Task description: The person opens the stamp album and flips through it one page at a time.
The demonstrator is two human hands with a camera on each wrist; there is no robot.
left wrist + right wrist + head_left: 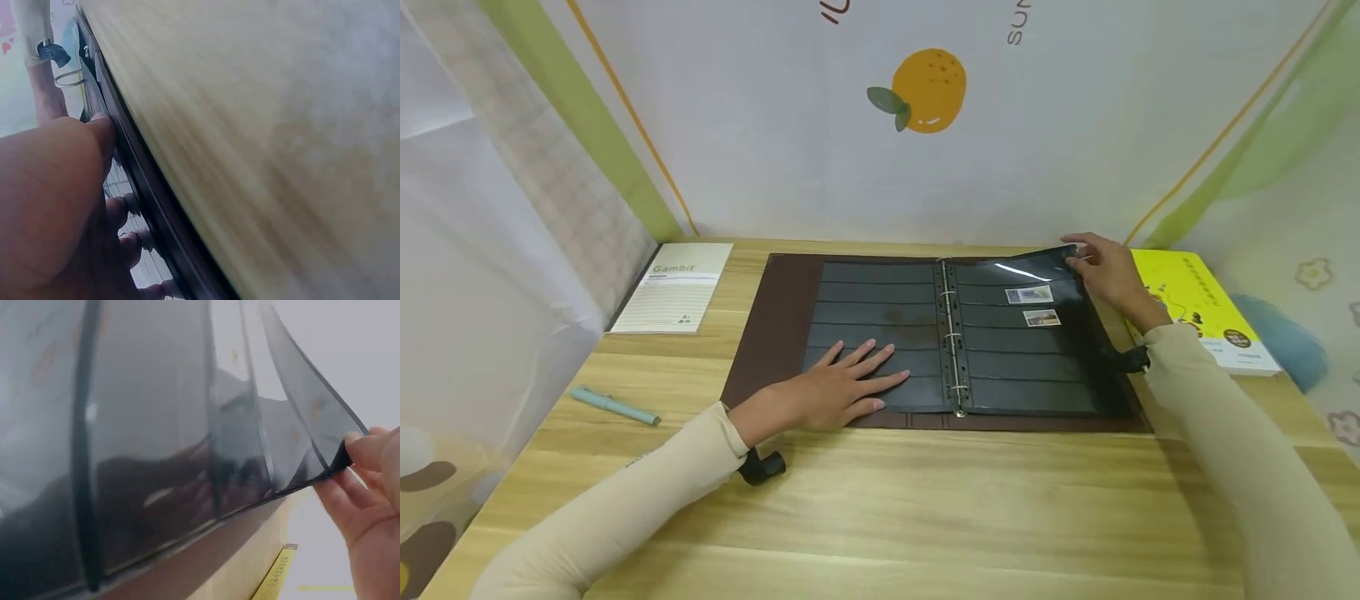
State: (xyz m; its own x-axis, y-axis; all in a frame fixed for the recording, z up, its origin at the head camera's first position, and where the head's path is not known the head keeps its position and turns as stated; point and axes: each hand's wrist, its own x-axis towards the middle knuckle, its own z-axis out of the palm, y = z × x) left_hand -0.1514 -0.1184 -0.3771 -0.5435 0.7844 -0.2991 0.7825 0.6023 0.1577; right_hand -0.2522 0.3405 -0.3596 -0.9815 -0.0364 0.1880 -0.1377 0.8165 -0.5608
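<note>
Glossy black page (1037,271) corner pinched by right hand (1108,271), left hand (838,387) flat, seemingly pressing binder (775,333).

Head view: bright, even, diffuse light, soft weak shadows under the arms. White glare streak on the lifted sheet (1037,265), upper right of centre. Wide-angle bend at the edges; table (880,517) front edge and side walls curve. Centre sharp.

Left wrist view: table (269,144) smeared by blur, grain streaked diagonally; left hand (50,206) at lower left close, soft, in shade.

Right wrist view: glossy sheet (156,456) mirrors dim reflections, pale backlight at upper right, fingers (369,450) fairly sharp.
</note>
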